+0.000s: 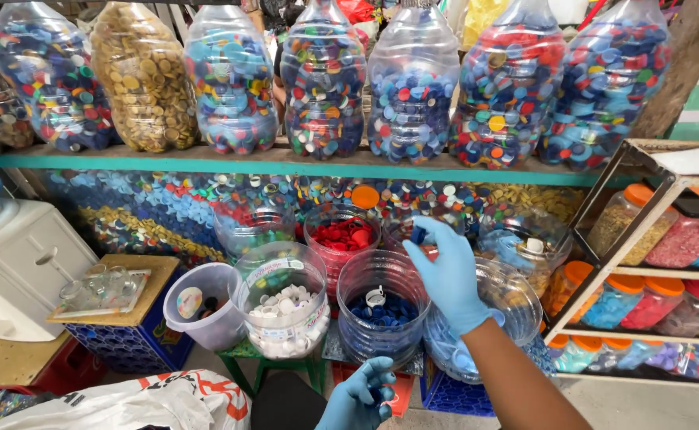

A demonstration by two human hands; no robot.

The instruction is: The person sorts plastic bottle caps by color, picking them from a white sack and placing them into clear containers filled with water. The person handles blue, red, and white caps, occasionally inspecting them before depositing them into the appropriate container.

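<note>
My right hand, in a blue glove, is raised over the open tubs and pinches a dark blue bottle cap at its fingertips. It hovers above and just right of the clear tub of dark blue caps, which has one white cap on top. My left hand, also gloved, is low at the bottom edge, curled around something small and dark that I cannot make out. A tub of white caps stands left of the blue tub, a tub of red caps behind, a tub of light blue caps under my right arm.
A teal shelf carries a row of big clear bottles packed with mixed caps. A wooden rack of jars stands at right. A white bucket, a tray of glasses on a crate and a water dispenser are at left.
</note>
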